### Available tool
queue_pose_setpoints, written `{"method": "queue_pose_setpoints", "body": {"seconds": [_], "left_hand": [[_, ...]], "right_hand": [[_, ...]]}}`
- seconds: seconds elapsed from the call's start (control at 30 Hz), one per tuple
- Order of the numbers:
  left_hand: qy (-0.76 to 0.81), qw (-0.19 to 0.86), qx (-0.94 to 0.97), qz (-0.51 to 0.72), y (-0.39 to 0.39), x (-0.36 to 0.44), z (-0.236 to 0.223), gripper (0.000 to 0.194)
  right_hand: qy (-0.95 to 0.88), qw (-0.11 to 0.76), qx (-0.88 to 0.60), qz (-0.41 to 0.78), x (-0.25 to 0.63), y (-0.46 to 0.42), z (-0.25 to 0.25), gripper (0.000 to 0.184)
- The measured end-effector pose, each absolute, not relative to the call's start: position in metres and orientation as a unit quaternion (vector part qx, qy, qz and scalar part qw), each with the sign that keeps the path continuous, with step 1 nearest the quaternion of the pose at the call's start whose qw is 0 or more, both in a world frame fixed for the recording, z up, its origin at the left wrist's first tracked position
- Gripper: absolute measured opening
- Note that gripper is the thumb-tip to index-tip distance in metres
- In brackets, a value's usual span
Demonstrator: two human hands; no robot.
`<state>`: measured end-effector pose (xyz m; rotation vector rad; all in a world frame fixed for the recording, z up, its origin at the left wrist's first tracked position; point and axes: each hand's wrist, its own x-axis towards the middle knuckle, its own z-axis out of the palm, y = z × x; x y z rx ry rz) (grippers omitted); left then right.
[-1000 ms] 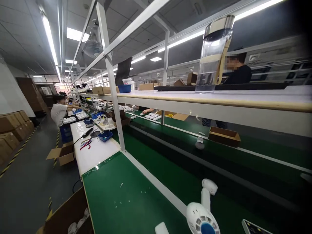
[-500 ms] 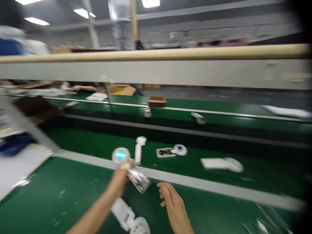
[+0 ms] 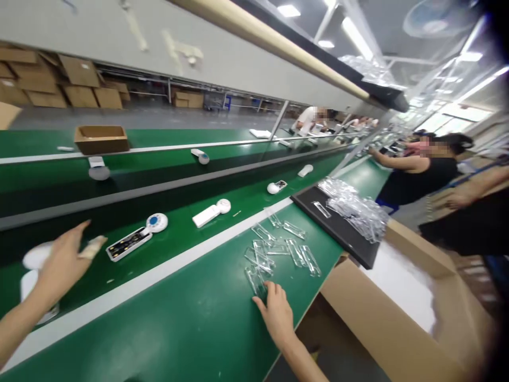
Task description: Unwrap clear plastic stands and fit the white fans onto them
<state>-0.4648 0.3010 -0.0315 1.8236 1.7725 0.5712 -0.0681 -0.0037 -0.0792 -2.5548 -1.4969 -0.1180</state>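
Observation:
My left hand (image 3: 63, 265) reaches out over the green conveyor belt (image 3: 178, 233) with fingers stretched and one fingertip wrapped in pale tape. It hovers just above a white hand-held fan (image 3: 34, 260) and holds nothing. My right hand (image 3: 275, 313) lies on the green bench (image 3: 191, 318), fingertips touching the nearest of several clear plastic pieces (image 3: 274, 254) scattered there. A white fan with a blue centre and an opened handle (image 3: 137, 236) lies on the belt just right of my left hand.
More white fans (image 3: 210, 212) ride the belt. A black tray (image 3: 338, 233) bears a heap of clear plastic pieces (image 3: 358, 209). A large cardboard box (image 3: 397, 318) stands at the bench's right end. A small cardboard box (image 3: 101, 139) sits across the belt. Co-workers (image 3: 417, 170) stand to the right.
My view has swung right and down along the line. My left hand no longer holds the clear piece and has moved left over a fan. My right hand has reached the clear pieces.

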Motion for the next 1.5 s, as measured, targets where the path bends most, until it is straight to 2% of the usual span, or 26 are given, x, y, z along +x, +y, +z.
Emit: {"method": "queue_pose_setpoints", "body": {"seconds": [0.1, 0.27, 0.33, 0.43, 0.5, 0.6, 0.67, 0.77, 0.83, 0.93, 1.2, 1.27, 1.4, 1.5], "left_hand": [[0.637, 0.301, 0.692, 0.158, 0.332, -0.392, -0.044, 0.067], [0.610, 0.402, 0.671, 0.126, 0.353, -0.353, -0.053, 0.064], [0.603, 0.410, 0.672, 0.134, 0.347, -0.353, -0.055, 0.062], [0.627, 0.390, 0.657, 0.156, 0.329, -0.349, -0.054, 0.056], [0.638, 0.380, 0.644, 0.183, 0.316, -0.346, -0.046, 0.055], [0.612, 0.391, 0.640, 0.251, 0.292, -0.344, -0.021, 0.070], [0.574, 0.438, 0.615, 0.317, 0.274, -0.346, 0.001, 0.075], [0.518, 0.557, 0.509, 0.404, 0.245, -0.349, 0.030, 0.070], [0.497, 0.608, 0.446, 0.429, 0.227, -0.348, 0.042, 0.069], [0.497, 0.626, 0.408, 0.442, 0.203, -0.342, 0.052, 0.066], [0.541, 0.545, 0.411, 0.492, 0.169, -0.330, 0.067, 0.065], [0.536, 0.544, 0.403, 0.504, 0.164, -0.330, 0.070, 0.062], [0.518, 0.569, 0.373, 0.518, 0.150, -0.330, 0.067, 0.059], [0.457, 0.660, 0.324, 0.501, 0.137, -0.332, 0.052, 0.060]], "right_hand": [[-0.523, 0.096, -0.846, -0.052, -0.069, -0.005, -0.089, 0.019], [-0.604, 0.149, -0.783, 0.003, -0.079, -0.018, -0.109, 0.055], [-0.620, 0.179, -0.763, 0.039, -0.084, -0.017, -0.117, 0.056], [-0.627, 0.250, -0.729, 0.112, -0.095, 0.001, -0.120, 0.048], [-0.613, 0.285, -0.719, 0.160, -0.108, 0.020, -0.111, 0.051], [-0.614, 0.312, -0.697, 0.201, -0.138, 0.055, -0.078, 0.064], [-0.632, 0.327, -0.672, 0.207, -0.160, 0.077, -0.050, 0.068], [-0.655, 0.347, -0.644, 0.189, -0.189, 0.103, -0.014, 0.073], [-0.671, 0.343, -0.631, 0.184, -0.202, 0.112, 0.002, 0.073], [-0.675, 0.315, -0.640, 0.187, -0.217, 0.113, 0.012, 0.070], [-0.668, 0.280, -0.667, 0.173, -0.229, 0.087, -0.003, 0.064], [-0.660, 0.308, -0.655, 0.202, -0.227, 0.081, -0.009, 0.063], [-0.635, 0.355, -0.600, 0.333, -0.218, 0.067, -0.012, 0.059], [-0.632, 0.351, -0.592, 0.357, -0.209, 0.056, -0.009, 0.059]]}}
